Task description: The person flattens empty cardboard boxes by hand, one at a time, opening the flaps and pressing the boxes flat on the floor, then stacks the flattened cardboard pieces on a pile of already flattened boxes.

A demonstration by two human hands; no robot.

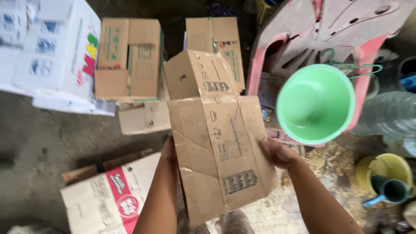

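Gripping flattened carton (221, 151); both hands' (170, 151) fingers hidden behind.

A bare, dusty concrete floor (47, 143) carries everything. Two closed brown cartons (128, 56) sit side by side at the far end, a large white box (52, 52) to their left. A flat cardboard scrap (143, 118) lies near them. A red-and-white carton (108, 199) rests closer in. A yellow bucket (383, 171) stands at right.
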